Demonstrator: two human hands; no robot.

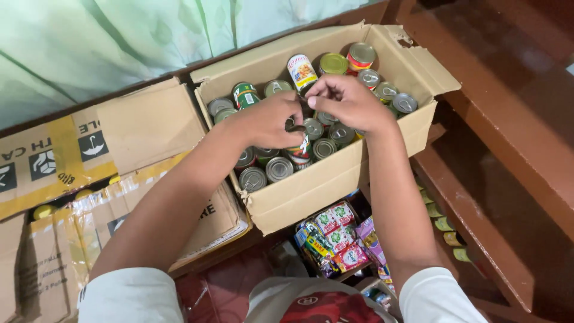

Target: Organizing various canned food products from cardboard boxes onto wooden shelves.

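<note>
Both hands' fingers (311, 96) curl among box's cans (326, 146).

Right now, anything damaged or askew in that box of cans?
Yes. The box has a torn flap at its far right corner, ragged at the edge. One can lies tilted on its side among upright ones. Both hands, left and right, meet over the middle.
</note>
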